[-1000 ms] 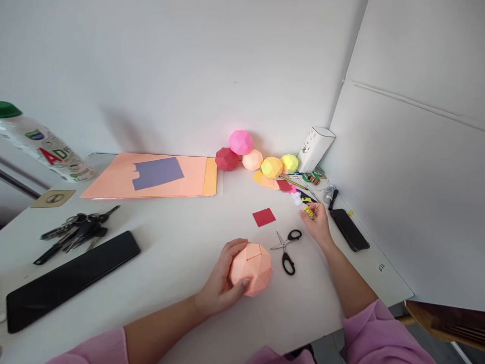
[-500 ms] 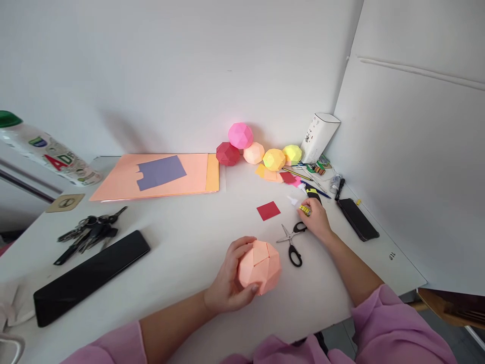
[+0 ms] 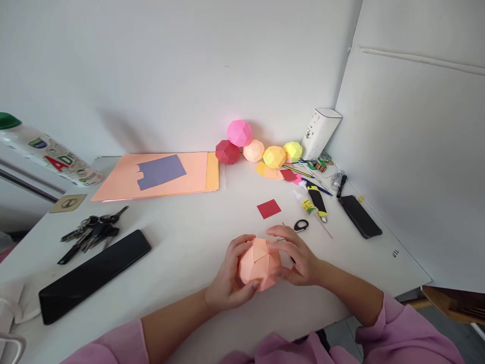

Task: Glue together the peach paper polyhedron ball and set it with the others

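A peach faceted paper ball (image 3: 258,264) is held over the near part of the white table, with my left hand (image 3: 232,275) wrapped round its left side. My right hand (image 3: 297,257) is at the ball's right side, its fingers curved and apart, the fingertips at or very near the paper. Black-handled scissors (image 3: 301,225) lie just beyond my right hand, which partly covers them. A small glue bottle (image 3: 307,205) lies on the table beside a black and yellow cutter (image 3: 317,199). A red paper rectangle (image 3: 269,209) lies beyond the ball.
Several coloured paper balls (image 3: 239,133) stand by the back wall. Peach sheets (image 3: 113,177) with a purple piece (image 3: 162,172) lie back left. Keys (image 3: 94,232), a long black object (image 3: 94,275) and a spray can (image 3: 53,154) are left; a phone (image 3: 359,216) is right.
My right hand has let go of the glue bottle, which now lies on the table, and has moved left and nearer to the ball. My left hand still holds the ball.
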`<state>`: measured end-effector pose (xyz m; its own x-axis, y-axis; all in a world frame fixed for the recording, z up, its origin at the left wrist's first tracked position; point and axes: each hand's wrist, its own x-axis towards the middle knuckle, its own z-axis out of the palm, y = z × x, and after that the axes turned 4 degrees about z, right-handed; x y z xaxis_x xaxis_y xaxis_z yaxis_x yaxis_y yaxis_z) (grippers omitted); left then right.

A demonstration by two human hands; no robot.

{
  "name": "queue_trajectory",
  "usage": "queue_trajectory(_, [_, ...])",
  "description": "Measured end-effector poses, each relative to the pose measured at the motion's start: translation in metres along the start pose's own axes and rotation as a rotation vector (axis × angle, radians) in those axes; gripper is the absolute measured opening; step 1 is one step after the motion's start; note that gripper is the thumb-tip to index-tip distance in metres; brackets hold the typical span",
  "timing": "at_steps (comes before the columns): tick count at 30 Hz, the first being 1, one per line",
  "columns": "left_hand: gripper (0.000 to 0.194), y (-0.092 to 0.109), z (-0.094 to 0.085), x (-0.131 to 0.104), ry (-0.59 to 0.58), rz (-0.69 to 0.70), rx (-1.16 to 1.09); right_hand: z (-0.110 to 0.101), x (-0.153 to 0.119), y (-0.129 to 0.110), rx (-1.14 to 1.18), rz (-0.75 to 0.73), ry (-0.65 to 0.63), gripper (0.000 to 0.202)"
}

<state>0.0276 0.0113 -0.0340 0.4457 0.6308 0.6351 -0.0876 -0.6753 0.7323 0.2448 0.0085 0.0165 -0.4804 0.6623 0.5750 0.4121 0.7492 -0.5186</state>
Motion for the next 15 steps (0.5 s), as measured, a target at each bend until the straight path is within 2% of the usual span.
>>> queue_trajectory(3, [0.054, 0.000, -0.001, 0.000, -0.008, -0.021, -0.004, 0.011, -0.003, -0.002, 0.280, 0.161, -0.097, 0.039])
queue_trajectory(6, [0.055, -0.001, -0.001, -0.001, -0.026, -0.038, 0.002, 0.016, -0.006, 0.002, 0.418, 0.244, -0.111, 0.039])
queue_trajectory(11, [0.084, -0.002, 0.001, -0.004, -0.069, -0.039, 0.074, 0.016, -0.009, 0.007, 0.416, 0.270, -0.097, 0.040])
queue_trajectory(15, [0.084, 0.000, 0.001, -0.005, -0.074, -0.040, 0.126, 0.017, -0.010, 0.007, 0.396, 0.251, -0.094, 0.039])
